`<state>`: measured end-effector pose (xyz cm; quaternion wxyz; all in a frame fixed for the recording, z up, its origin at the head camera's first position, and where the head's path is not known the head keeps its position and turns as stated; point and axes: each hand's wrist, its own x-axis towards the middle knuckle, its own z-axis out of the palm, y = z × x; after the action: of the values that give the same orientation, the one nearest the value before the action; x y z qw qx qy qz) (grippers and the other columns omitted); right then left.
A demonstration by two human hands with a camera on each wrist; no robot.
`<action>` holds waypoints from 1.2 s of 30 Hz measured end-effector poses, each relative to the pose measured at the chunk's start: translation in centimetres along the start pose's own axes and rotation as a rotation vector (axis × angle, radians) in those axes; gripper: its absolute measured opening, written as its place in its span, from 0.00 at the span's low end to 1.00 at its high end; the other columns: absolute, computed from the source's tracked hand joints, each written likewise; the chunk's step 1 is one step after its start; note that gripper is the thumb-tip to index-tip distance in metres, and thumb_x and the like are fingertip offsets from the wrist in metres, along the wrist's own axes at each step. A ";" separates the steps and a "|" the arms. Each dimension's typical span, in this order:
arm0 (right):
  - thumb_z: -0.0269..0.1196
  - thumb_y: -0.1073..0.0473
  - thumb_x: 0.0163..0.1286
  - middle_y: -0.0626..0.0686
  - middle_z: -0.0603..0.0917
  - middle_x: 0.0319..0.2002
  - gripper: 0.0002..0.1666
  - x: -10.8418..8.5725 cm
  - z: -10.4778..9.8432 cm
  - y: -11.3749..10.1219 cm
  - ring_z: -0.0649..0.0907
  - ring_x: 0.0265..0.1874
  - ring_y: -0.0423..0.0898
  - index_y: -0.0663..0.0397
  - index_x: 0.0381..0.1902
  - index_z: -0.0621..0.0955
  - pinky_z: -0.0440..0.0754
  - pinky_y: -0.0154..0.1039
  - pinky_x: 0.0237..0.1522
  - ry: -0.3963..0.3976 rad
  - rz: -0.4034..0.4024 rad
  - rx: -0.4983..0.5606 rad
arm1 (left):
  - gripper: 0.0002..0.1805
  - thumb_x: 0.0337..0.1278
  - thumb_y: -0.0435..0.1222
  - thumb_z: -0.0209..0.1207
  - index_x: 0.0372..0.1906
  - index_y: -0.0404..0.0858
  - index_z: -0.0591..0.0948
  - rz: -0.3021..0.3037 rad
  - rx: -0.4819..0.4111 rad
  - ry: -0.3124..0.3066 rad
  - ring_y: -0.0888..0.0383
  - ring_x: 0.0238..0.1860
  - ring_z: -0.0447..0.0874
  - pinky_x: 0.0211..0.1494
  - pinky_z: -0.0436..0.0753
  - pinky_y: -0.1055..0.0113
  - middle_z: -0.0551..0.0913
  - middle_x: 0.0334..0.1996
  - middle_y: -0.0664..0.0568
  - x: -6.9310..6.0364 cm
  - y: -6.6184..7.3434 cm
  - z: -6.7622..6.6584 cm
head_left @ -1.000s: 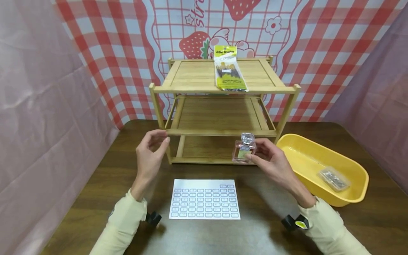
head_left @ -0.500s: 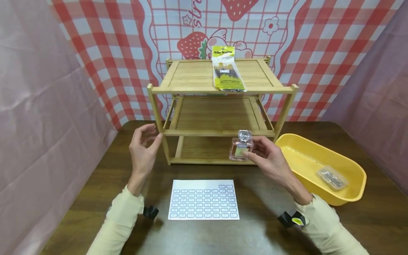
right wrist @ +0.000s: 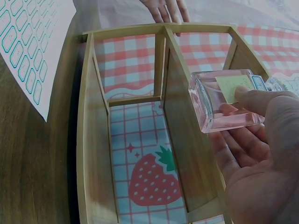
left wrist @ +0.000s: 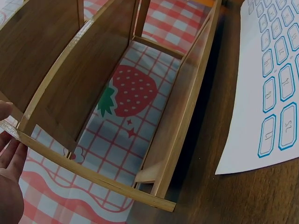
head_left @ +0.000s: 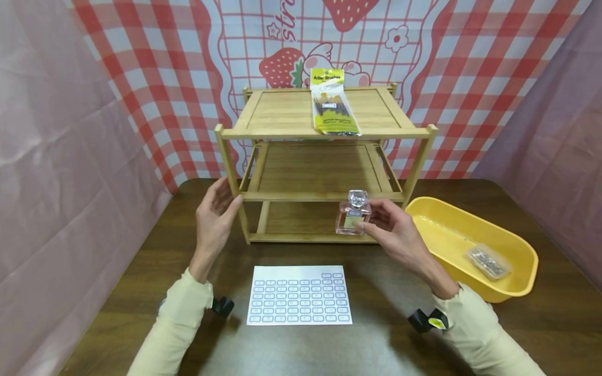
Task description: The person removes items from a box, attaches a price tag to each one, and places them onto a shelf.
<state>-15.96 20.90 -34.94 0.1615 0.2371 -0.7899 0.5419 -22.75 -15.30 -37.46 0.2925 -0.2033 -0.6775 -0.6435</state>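
My right hand point(head_left: 400, 240) pinches a square perfume bottle point(head_left: 350, 218) with pink liquid and a faceted clear stopper. The bottle is upright in front of the wooden shelf rack point(head_left: 324, 196), near its middle tier. In the right wrist view, my thumb presses the yellow label on the perfume bottle point(right wrist: 210, 102). My left hand point(head_left: 212, 222) is at the rack's front left post, thumb on one side and fingers on the other. The left wrist view shows these fingers point(left wrist: 13, 156) beside the post, partly cut off by the frame edge.
A bag of artist brushes point(head_left: 333, 112) lies on the top tier. On the right, a yellow basin point(head_left: 451, 230) holds a clear box of small metal pieces point(head_left: 489, 261). A sheet of blue-framed labels point(head_left: 298, 295) lies on the table point(head_left: 197, 339) before the rack.
My left hand moved away left from the rack, then came back against its left post. The right hand shifted slightly up and left with the perfume bottle. The view tilted slightly.
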 end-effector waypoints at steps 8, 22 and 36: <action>0.67 0.76 0.68 0.63 0.85 0.48 0.19 0.3 0.0 0.0 0.84 0.45 0.42 0.71 0.55 0.77 0.85 0.31 0.46 -0.006 0.011 -0.010 | 0.24 0.65 0.21 0.64 0.64 0.25 0.76 -0.010 0.025 0.014 0.57 0.52 0.83 0.60 0.81 0.65 0.83 0.55 0.33 0.3 -0.4 0.0; 0.67 0.75 0.68 0.66 0.85 0.49 0.20 2.1 0.1 -0.4 0.84 0.45 0.43 0.74 0.56 0.76 0.84 0.31 0.49 0.008 -0.008 -0.011 | 0.21 0.64 0.21 0.64 0.61 0.24 0.78 -0.012 0.035 0.030 0.60 0.49 0.84 0.58 0.82 0.67 0.84 0.50 0.32 0.4 -1.0 0.2; 0.66 0.76 0.69 0.68 0.84 0.49 0.20 4.0 0.8 -0.5 0.84 0.45 0.44 0.75 0.57 0.75 0.84 0.31 0.49 0.017 -0.025 -0.018 | 0.19 0.65 0.21 0.63 0.60 0.23 0.79 0.017 0.026 0.048 0.59 0.49 0.84 0.57 0.82 0.67 0.83 0.50 0.31 0.3 -1.3 0.5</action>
<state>-19.05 19.15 -32.74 0.1769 0.2411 -0.7903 0.5348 -23.89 -14.99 -38.20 0.3167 -0.1897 -0.6769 -0.6368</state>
